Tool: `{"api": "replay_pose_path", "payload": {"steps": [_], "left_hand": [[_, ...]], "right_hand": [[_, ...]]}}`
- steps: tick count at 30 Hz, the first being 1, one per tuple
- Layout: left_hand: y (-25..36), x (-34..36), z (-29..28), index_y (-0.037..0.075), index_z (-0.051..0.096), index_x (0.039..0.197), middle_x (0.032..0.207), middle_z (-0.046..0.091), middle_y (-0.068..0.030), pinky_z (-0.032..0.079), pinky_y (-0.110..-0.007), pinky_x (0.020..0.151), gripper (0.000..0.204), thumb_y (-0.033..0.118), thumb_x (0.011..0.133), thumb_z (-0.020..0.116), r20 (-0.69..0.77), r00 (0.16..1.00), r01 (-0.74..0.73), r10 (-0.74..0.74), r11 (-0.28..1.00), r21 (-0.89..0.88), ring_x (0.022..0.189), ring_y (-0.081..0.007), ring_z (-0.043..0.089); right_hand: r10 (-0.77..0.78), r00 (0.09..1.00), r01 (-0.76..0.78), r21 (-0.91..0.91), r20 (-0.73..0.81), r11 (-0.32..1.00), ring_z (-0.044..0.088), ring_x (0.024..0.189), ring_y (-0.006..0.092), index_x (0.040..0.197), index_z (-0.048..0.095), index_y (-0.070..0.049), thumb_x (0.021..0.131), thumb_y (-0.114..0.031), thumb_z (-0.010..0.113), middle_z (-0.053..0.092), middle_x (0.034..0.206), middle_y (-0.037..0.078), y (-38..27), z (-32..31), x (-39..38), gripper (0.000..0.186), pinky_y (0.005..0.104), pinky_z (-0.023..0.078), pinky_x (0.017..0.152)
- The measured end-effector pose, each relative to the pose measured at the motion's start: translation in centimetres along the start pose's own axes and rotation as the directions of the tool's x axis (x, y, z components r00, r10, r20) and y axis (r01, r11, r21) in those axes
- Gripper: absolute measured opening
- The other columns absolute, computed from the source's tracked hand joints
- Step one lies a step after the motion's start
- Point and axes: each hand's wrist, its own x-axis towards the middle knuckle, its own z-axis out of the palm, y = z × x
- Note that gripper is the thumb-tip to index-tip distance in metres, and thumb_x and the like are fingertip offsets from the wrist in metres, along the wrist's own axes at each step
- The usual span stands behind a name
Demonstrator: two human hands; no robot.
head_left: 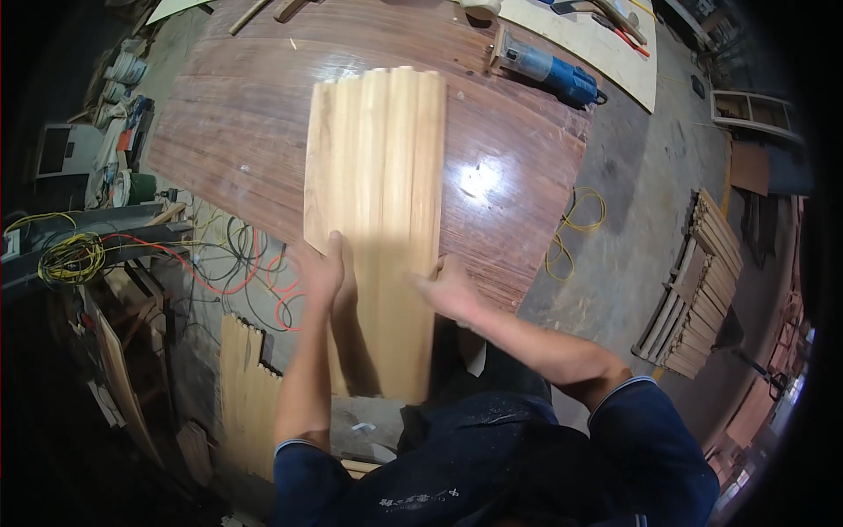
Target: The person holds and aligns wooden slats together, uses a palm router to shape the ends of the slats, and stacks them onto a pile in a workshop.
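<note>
A long, pale fluted wooden panel lies lengthwise in front of me, its far part over the brown tabletop and its near end reaching past the table's front edge toward my body. My left hand holds the panel's left edge, thumb on the upper face and the other fingers hidden. At the opposite edge, my right hand is closed on the panel, its fingers curled and partly blurred. Shadow from my upper body falls across the near half of the wood.
A blue and clear power trimmer rests at the table's right back. More fluted panels stand low on the left. Yellow cable hangs off the right edge; red and black cords tangle left. Stacked wood lies on the right floor.
</note>
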Motion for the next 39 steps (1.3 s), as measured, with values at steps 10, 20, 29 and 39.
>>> {"api": "replay_pose_path", "payload": {"steps": [10,20,29,39], "left_hand": [[5.8,2.9,-1.6,-0.005,0.061,0.125,0.121,0.059,-0.0264,0.043,-0.056,0.104,0.066,0.051,0.093,0.077,0.139,0.940,-0.337,0.312,0.916,0.219,0.117,-0.0454,0.054],[15.8,7.2,2.5,0.001,0.064,0.132,0.124,0.059,-0.0209,0.035,-0.054,0.112,0.082,0.071,0.090,0.067,0.375,0.596,-0.791,0.710,0.600,0.121,0.122,-0.0408,0.052],[22.3,9.9,6.2,0.002,0.064,0.136,0.131,0.060,-0.0213,0.025,-0.064,0.123,0.079,0.068,0.093,0.064,0.271,0.402,-0.913,0.875,0.405,0.045,0.131,-0.0400,0.052],[21.8,5.8,7.4,0.010,0.055,0.158,0.167,0.043,-0.0263,0.026,-0.075,0.123,0.080,0.055,0.094,0.073,0.112,0.585,-0.810,0.803,0.573,0.121,0.157,-0.0478,0.037]], "right_hand": [[0.114,0.939,-0.333,0.777,0.324,0.533,0.073,0.104,0.0254,0.141,0.061,0.003,0.101,-0.042,0.076,0.074,0.120,0.017,9.6,11.4,0.0,0.062,0.0388,0.060,0.088],[0.096,0.879,-0.475,0.873,0.467,0.112,0.074,0.098,0.0295,0.132,0.061,-0.001,0.099,-0.066,0.071,0.071,0.114,0.017,7.2,12.3,1.5,0.073,0.0428,0.063,0.087],[0.011,0.912,-0.410,0.909,0.411,0.074,0.071,0.090,0.0244,0.111,0.063,-0.013,0.114,-0.057,0.047,0.071,0.098,0.007,4.2,8.4,5.1,0.047,0.0379,0.058,0.079],[-0.171,0.828,0.009,0.293,0.534,0.956,0.076,0.090,0.0180,0.111,0.074,-0.006,0.104,-0.033,0.071,0.077,0.102,0.009,-0.2,-7.5,4.8,0.029,0.0353,0.061,0.076]]}}
